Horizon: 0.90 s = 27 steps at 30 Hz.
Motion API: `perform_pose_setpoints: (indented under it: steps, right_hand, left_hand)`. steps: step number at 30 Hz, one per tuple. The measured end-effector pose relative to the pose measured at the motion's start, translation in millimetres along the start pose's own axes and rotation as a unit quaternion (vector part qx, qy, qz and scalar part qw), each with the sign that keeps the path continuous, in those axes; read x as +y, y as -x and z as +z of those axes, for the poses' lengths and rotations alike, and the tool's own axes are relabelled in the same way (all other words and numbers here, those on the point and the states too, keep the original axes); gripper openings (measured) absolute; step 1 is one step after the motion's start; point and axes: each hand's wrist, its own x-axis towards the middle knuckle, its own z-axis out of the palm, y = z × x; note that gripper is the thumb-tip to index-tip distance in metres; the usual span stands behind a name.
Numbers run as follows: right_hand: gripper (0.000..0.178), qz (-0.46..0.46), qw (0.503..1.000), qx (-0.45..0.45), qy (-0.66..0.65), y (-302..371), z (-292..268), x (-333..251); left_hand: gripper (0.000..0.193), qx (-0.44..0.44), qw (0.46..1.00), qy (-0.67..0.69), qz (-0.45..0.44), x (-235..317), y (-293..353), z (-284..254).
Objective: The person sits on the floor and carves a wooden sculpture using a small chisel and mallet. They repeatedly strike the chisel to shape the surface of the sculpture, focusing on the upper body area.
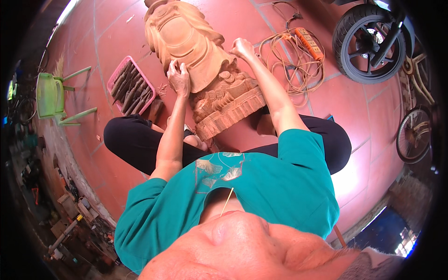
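A carved wooden statue (184, 35), tan with flowing robe folds, lies on the floor before me, its rough block base (231, 109) toward my body. My left hand (178, 78) rests against the left side of the robe, fingers bent and somewhat apart, with no tool visible in it. At the statue's right edge is my right hand (242, 47), its fingers curled closed. Whatever they grip, if anything, is hidden. A pink plastic basket (153, 99) full of dark chisel-like tools (133, 88) stands left of the statue.
An orange power strip (309, 44) and its coiled cord (291, 77) lie right of the statue. Farther right are a motorbike wheel (344, 44) and a bicycle wheel (414, 135). A green plastic chair (50, 95) is at the left. My crossed legs (135, 140) flank the base.
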Motion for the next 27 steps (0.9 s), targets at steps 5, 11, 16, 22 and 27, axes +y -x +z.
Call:
perform_pose_setpoints:
  steps: [5, 11, 16, 22, 27]
  right_hand:
    - [0.021, -0.024, 0.975, 0.071, -0.208, -2, -19, -39]
    - [0.014, -0.071, 0.991, 0.072, -0.091, -7, -10, -51]
    - [0.017, -0.057, 0.989, -0.03, -0.132, -1, -20, -26]
    - [0.015, -0.027, 0.932, -0.196, -0.305, 13, -42, -8]
    - [0.014, -0.034, 0.965, -0.138, -0.219, 9, -41, -14]
  left_hand:
    - [0.035, 0.011, 1.0, -0.001, 0.014, 10, 0, -3]
    - [0.035, 0.018, 1.0, 0.008, 0.022, 8, -1, -1]
    - [0.034, 0.008, 1.0, 0.007, 0.01, 7, 0, -4]
    - [0.037, 0.029, 0.999, 0.002, 0.045, 0, -3, 0]
    - [0.038, 0.01, 0.999, -0.011, 0.032, 3, -2, 0]
